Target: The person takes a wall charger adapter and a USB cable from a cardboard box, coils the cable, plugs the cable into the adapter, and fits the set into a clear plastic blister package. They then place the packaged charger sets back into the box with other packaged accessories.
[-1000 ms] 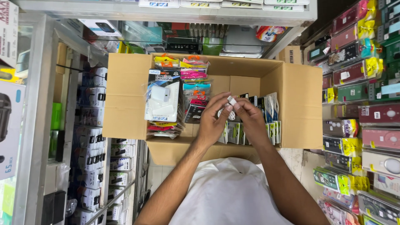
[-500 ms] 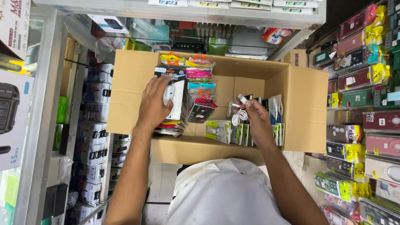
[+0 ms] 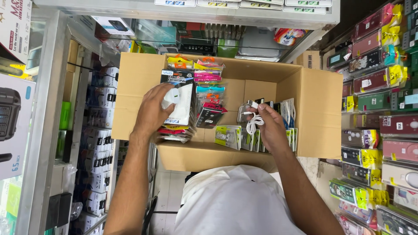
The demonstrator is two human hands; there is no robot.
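Open cardboard box (image 3: 313, 109), held at chest height before a glass display case (image 3: 61, 87). Contents: stack of flat accessory packets (image 3: 178, 130) at left, coloured packets (image 3: 209, 82) standing at centre, row of small green-and-white packets (image 3: 230, 135) at right. Left hand (image 3: 153, 111): fingers closed on a white charger plug (image 3: 170, 98), held against the top packet of the left stack. Right hand (image 3: 271, 128): fingers pinched on a coiled white cable (image 3: 251, 122), held just above the right-hand row. Wall of packaged phone cases (image 3: 379, 87) at far right.

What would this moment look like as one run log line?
left hand: lifts white charger pack | right hand: holds white cable | both over cardboard box
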